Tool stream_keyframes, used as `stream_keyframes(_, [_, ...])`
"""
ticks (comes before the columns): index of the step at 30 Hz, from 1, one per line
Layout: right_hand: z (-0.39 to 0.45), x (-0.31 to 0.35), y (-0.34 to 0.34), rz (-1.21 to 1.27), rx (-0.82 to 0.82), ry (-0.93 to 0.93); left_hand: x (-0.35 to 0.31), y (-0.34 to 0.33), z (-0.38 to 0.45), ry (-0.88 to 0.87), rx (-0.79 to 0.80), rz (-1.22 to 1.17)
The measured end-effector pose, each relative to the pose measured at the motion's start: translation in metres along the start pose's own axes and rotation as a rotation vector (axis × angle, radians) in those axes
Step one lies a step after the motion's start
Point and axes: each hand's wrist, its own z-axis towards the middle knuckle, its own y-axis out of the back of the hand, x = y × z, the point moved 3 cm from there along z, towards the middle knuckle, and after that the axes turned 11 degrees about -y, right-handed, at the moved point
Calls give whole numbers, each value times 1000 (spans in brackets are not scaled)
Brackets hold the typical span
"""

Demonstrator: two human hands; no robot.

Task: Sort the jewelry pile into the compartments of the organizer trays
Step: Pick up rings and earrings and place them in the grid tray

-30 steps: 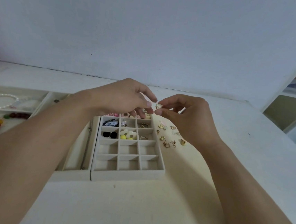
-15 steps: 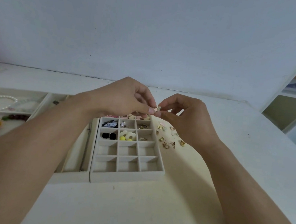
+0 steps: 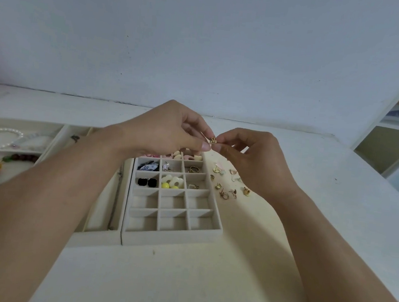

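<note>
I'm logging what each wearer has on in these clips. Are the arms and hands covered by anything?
No. Both forearms are bare as far as the frame shows: no sleeves, gloves, watch or bracelet. The left hand and right hand show no rings. One short, unpainted nail shows on the left fingers.

No readable text, label, brand, number or sign shows anywhere: not on the trays, the jewelry, the table, the wall, or the shelves at 3 o'clock.
</note>
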Motion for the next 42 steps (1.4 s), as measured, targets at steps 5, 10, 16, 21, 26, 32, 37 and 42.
stream_keyframes(5, [3,-3,-2,18,85,-39,-1,0,1,-26,-34,12])
stream_keyframes(10, [2,-3,-2,135,252,-105,-1,1,1,-43,-41,16])
stream_keyframes(16, [-1,-3,0,161,375,-146,4,-3,2,-28,21,6])
stream_keyframes(21, [-2,-5,3,219,486,-259,1,-5,3,-32,32,62])
stream_keyframes(26, [-2,-6,-3,317,489,-330,-9,-6,4,-86,11,185])
stream_keyframes(32, [-2,-4,-3,439,508,-356,-13,-3,3,-136,-19,255])
stream_keyframes(37, [-3,-2,-2,489,473,-344,-17,-2,2,-145,-33,323])
stream_keyframes(42, [0,-6,-1,468,428,-353,-20,-5,1,-141,-18,321])
